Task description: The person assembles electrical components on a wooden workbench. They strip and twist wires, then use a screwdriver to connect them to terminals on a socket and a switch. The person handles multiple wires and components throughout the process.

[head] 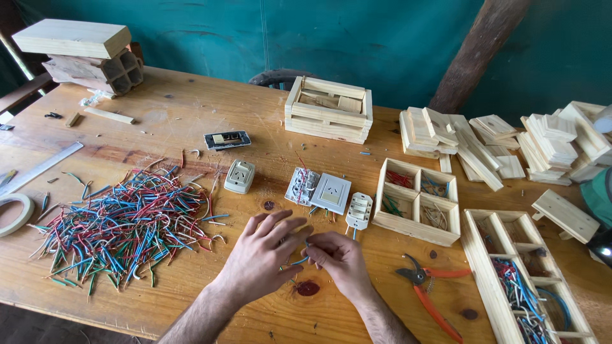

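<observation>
While both hands are meeting at the worktop's near-middle, the scene is reading like this:

Left hand: the left hand (pixel 260 253) is resting knuckles-up, its fingers (pixel 290 230) narrowing onto a short blue wire (pixel 298 260), seemingly to steady it.
Right hand: the right hand (pixel 340 258) is pinching the same wire's other end, fingers curled tight around it.
Wire pile: a loose heap of coloured wires (pixel 124 223) is lying just left of the hands, within easy reach.
Fittings: a white socket plate (pixel 331 193), a small socket (pixel 240 176) and a switch module (pixel 358 211) are sitting just beyond the hands.
Sorting box: a four-part wooden box (pixel 415 200) is holding wires sorted by colour, right of the fittings.
Pliers: orange-handled pliers (pixel 428 288) are lying near the right forearm.
Open room: bare worktop (pixel 191 102) is stretching beyond the fittings; its near edge is running close under the forearms.
</observation>
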